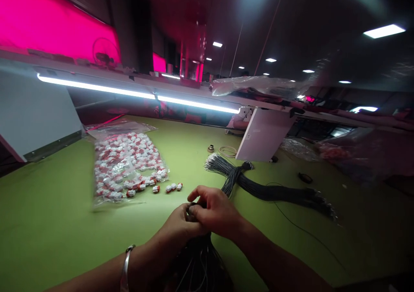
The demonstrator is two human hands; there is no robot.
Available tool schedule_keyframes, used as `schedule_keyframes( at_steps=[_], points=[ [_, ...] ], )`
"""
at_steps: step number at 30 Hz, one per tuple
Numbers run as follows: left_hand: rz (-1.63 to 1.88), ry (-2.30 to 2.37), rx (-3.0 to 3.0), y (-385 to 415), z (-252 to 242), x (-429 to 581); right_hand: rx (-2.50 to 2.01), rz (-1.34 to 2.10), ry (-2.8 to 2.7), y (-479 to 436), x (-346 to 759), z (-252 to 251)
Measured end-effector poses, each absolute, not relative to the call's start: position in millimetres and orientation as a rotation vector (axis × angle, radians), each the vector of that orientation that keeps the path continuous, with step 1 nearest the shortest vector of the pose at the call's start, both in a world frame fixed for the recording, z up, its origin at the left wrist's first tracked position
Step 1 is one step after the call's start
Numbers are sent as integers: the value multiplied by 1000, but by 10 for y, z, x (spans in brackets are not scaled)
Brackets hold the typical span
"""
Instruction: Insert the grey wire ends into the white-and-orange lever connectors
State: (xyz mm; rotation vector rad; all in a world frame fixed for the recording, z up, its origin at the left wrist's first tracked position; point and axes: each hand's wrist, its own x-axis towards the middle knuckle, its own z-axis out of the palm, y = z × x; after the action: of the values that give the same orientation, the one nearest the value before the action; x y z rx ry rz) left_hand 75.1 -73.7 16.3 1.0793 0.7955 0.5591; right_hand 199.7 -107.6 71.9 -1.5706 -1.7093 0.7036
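My left hand point(177, 227), with a metal bracelet at its wrist, is closed around a bundle of thin black cords point(200, 262). My right hand point(220, 210) meets it there, thumb and fingers bent together over the same bundle. The cords fan out below my hands toward the lower edge of the view. Just beyond my right hand, more black cords point(231, 180) lie crossed, and I cannot tell whether they join the held bundle. A long bunch of black cords point(274, 192) with shiny ends stretches off to the right.
A clear plastic bag point(129, 167) of small white-and-red pieces lies left on the green table point(64, 223). Several loose pieces point(174, 186) sit beside it. Farther back are a tan ring point(227, 151), a white panel point(263, 134) and a person's arm point(241, 121). A lit tube point(97, 87) spans above.
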Motion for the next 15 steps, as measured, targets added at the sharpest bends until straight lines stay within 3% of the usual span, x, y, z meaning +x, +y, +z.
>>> schedule_keyframes(
  at_steps=[7,15],
  points=[
    [490,786,977,-783,196,638,-1106,1083,-913,-1570,2139,443],
    [473,868,1194,-722,169,807,-1216,1396,-916,-1483,2226,204]
  ],
)
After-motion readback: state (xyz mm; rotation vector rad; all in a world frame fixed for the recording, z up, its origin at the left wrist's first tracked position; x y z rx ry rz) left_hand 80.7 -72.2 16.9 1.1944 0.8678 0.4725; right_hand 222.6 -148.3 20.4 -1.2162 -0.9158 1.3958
